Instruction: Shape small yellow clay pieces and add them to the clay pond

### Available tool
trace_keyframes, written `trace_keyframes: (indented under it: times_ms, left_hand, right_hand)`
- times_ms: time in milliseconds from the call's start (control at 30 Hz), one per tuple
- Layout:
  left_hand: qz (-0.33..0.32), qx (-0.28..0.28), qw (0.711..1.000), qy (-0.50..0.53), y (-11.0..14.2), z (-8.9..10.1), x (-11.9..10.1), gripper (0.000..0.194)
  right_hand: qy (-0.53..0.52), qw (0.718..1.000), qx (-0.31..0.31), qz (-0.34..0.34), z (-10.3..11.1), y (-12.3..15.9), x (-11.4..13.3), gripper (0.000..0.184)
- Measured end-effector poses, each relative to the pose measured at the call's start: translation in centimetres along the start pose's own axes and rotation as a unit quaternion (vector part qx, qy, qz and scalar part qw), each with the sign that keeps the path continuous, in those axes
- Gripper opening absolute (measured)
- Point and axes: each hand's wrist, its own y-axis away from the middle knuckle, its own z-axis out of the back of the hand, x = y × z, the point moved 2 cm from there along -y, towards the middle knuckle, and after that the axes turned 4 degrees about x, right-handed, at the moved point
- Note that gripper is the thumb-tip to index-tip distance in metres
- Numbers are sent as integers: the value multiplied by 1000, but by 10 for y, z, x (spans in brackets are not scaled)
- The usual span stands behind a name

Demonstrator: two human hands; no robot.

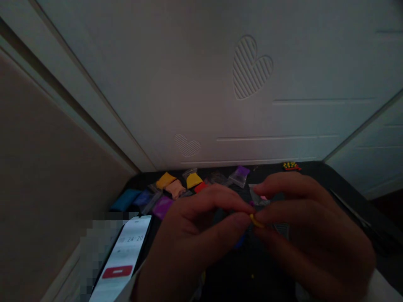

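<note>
A small yellow piece of soft modelling clay (257, 221) is pinched between my two hands above the dark surface. My left hand (201, 235) is closed, its thumb and forefinger meeting at the left end of the piece. From the other side, my right hand (308, 226) grips it between thumb and fingers, with its forefinger raised. A clear bag with a bit of pink (261, 197) lies behind the fingertips. Something blue (240, 241) shows below my left fingertips, mostly hidden.
Small bags of coloured clay lie along the back, including yellow (193, 180), peach (175, 188) and purple (242, 173). A lit phone (124, 251) is at left. A red piece with yellow-green dots (291, 166) sits at the back right. A white panel (201, 105) rises behind.
</note>
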Motion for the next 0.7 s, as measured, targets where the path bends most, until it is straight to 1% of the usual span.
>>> trace_keyframes:
  times_ms: [167, 367, 533, 700]
  left_hand:
    - [10, 10, 1000, 22, 0, 1, 1, 10]
    - [-8, 10, 1000, -8, 1, 1, -1, 10]
    - [-10, 7, 998, -57, 1, 2, -6, 12]
    - [-19, -2, 997, -74, 2, 2, -9, 12]
  right_hand:
    - [-25, 1000, 13, -11, 2, 4, -1, 22]
    - [-11, 1000, 21, -17, 3, 3, -3, 19]
    - [2, 1000, 16, -6, 3, 3, -2, 19]
    - [11, 1000, 16, -11, 3, 2, -2, 17]
